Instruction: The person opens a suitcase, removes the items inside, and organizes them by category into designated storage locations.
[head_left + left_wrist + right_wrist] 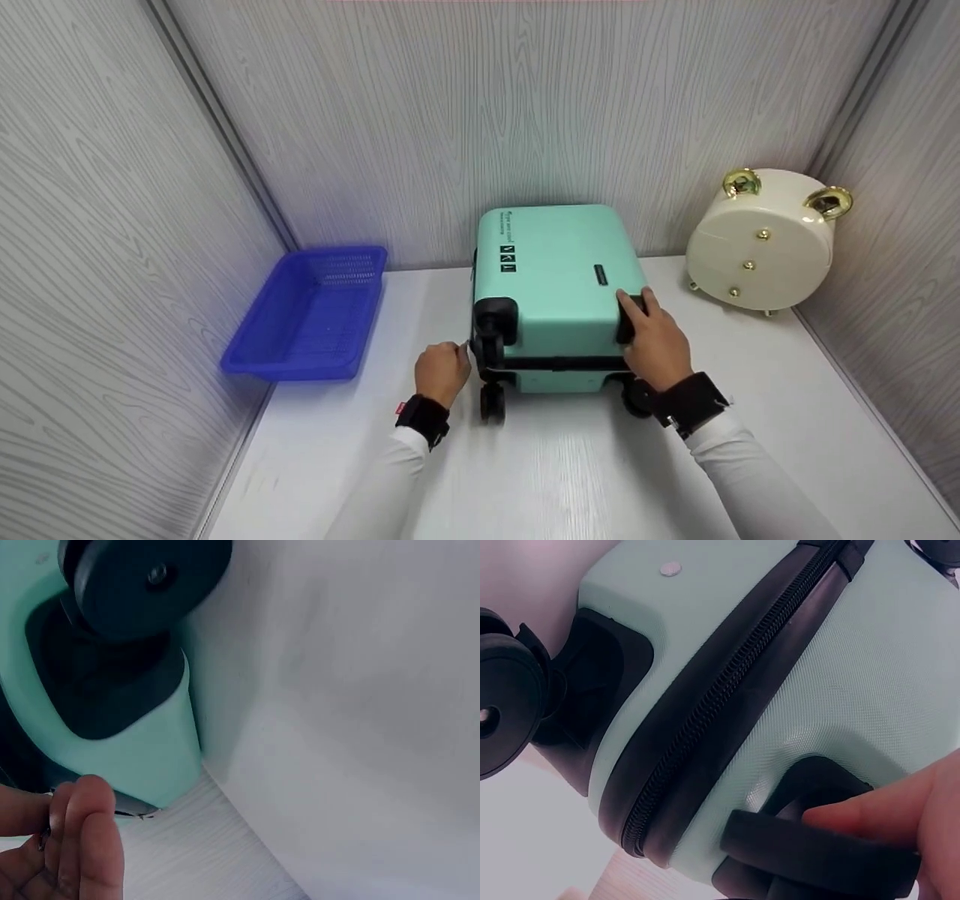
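Note:
A mint-green suitcase lies flat, its wheeled end toward me. At its left side my left hand pinches a small metal zipper pull, mostly hidden by the fingers. My right hand holds the near right corner, with fingers over the black corner guard and the thumb against a black wheel. Between the two shells runs a closed stretch of black zipper. Another wheel stands near the left hand.
A blue plastic basket sits on the white table at the left. At the back right stands a cream round case with gold ear-shaped parts and studs. Grey wood-grain panels enclose the back and sides.

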The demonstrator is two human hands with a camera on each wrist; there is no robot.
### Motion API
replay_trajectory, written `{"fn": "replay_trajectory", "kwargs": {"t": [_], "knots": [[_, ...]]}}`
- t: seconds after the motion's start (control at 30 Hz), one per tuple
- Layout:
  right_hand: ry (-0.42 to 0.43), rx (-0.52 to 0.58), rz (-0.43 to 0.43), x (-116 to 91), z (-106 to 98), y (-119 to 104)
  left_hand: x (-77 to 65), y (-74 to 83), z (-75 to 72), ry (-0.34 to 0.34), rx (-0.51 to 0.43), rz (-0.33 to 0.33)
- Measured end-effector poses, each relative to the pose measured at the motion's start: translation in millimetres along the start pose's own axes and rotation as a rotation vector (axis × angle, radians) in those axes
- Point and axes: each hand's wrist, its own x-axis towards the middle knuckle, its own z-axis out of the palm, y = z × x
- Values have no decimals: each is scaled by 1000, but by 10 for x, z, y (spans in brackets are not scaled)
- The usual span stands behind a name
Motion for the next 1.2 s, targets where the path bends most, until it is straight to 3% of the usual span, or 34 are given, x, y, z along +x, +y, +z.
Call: {"fn": "replay_trajectory", "kwargs": {"t": [0.2,0.33,0.43,0.53,0.7,0.83,0.93,1.03,1.2], "knots": [[-9,-17,3,-14,54,-37,156,-28,10,-72,-16,-107],[-9,-7,2,-17,79,-5,191,-37,-31,-141,-37,-126],[-54,60,11,-9,39,45,243,-27,-127,-210,-77,-137],[-107,193,41,10,-53,104,352,29,-274,-286,-201,-202],[-168,465,144,123,-222,275,574,223,-503,-417,-526,-362],[-317,633,262,253,-273,480,696,403,-602,-575,-665,-397],[-459,741,327,303,-213,632,758,501,-627,-656,-637,-352],[-565,812,366,285,-107,758,817,550,-620,-693,-591,-301],[-605,879,401,230,-8,844,898,588,-610,-744,-515,-303]]}}
